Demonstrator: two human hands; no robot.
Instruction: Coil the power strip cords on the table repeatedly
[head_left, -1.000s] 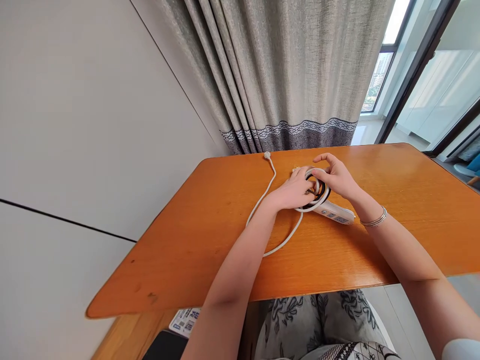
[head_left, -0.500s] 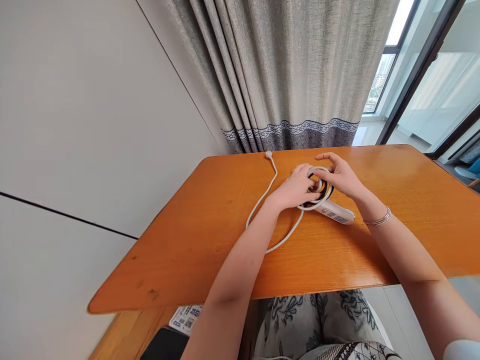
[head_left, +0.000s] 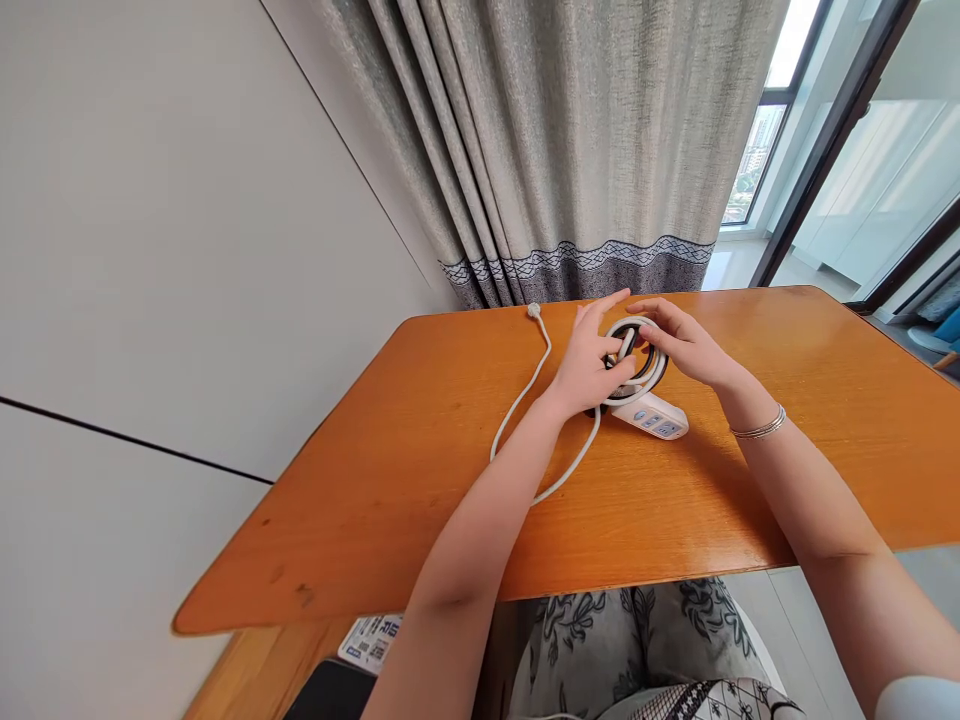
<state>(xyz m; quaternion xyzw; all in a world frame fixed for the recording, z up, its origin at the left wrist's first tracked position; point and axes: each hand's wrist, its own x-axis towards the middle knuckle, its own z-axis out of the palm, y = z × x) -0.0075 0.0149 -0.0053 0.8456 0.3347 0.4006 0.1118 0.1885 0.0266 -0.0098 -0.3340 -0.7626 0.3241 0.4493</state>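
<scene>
A white power cord, wound into a coil (head_left: 657, 372) together with something black, is held between both hands over the table. My left hand (head_left: 589, 362) grips the coil's left side, its thumb and a finger closed on it and another finger stretched out. On the far right side, my right hand (head_left: 686, 345) pinches the coil between thumb and fingers. Below the coil lies a white power strip (head_left: 654, 414) with its sockets facing up, partly covered at its left end. A loose length of cord (head_left: 574, 467) loops left, passes behind my left forearm and ends at a plug (head_left: 534, 310).
The orange wooden table (head_left: 360, 480) has a far edge close to a grey curtain (head_left: 600, 130). A pale wall panel (head_left: 135, 250) borders its left side. Below the near edge are a printed box (head_left: 369, 642) and a black object (head_left: 330, 692).
Both hands have lifted the coil slightly and shifted it a little away from me. The left fingers have changed their hold, one now pointing out. The power strip has shifted slightly left.
</scene>
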